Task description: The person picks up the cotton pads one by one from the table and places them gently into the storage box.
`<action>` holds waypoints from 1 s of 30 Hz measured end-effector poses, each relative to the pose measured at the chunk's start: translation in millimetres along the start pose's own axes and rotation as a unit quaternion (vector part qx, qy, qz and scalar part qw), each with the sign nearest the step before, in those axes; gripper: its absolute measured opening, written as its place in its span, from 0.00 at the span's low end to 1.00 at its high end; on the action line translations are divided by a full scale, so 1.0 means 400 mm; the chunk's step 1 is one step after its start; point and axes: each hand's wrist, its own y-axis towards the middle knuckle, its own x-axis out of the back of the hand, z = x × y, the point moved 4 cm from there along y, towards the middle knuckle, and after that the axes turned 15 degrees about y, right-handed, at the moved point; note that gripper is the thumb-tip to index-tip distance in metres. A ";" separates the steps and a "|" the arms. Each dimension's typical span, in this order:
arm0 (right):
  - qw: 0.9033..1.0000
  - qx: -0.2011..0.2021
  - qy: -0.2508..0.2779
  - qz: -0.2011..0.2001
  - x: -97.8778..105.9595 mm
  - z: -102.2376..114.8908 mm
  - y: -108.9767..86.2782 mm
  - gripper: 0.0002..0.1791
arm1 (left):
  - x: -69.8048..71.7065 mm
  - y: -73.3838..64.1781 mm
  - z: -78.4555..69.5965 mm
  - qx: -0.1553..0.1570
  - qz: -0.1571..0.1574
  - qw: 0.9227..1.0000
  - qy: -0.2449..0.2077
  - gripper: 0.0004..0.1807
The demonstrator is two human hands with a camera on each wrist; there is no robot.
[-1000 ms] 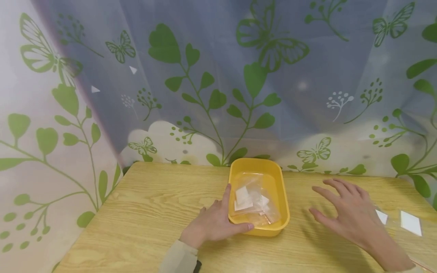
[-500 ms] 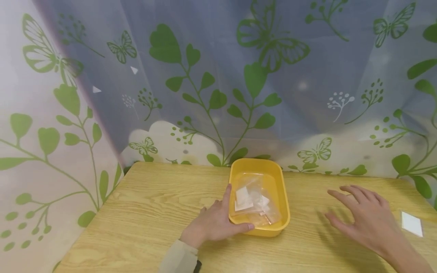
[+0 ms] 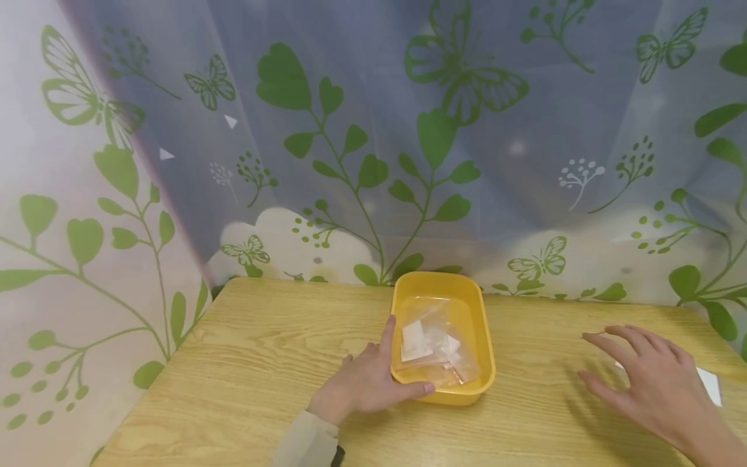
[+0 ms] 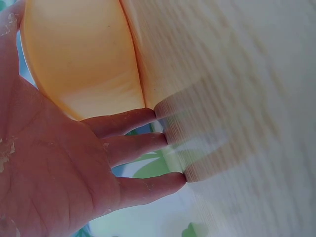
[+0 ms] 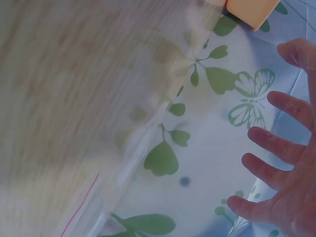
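Note:
My left hand [image 3: 364,383] touches the near left corner of a yellow plastic bin [image 3: 489,363], its index finger along the left wall and its thumb across the front. In the left wrist view, three more fingers [image 4: 133,148] stretch straight beside the bin, their tips at the tabletop. Inside the bin lie several clear plastic bags [image 3: 436,334] with white pieces in them. Over the right side of the table hovers my right hand [image 3: 659,383], fingers spread and holding nothing. Below it, partly hidden, is a white card [image 3: 710,386]. The right wrist view shows a clear red-lined bag [image 5: 81,205].
The wood-grain table [image 3: 280,337] meets a blue and white curtain [image 3: 362,162] printed with green leaves and butterflies. Another pale curtain panel [image 3: 87,292] hangs along the left. The bin stands close to the table's back edge.
My right hand has moved to the right, away from the bin, and now covers part of the white card. The left hand and the bin have stayed put.

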 end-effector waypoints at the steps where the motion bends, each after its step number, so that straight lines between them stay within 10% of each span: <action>1: 1.000 -0.005 -0.002 0.003 0.001 -0.005 -0.004 0.34 | 0.000 0.001 0.000 0.001 -0.001 1.000 0.000 0.70; 30: 0.994 -0.088 -0.027 0.053 0.008 -0.179 -0.065 0.33 | 0.000 -0.002 -0.002 -0.005 -0.002 1.000 0.004 0.70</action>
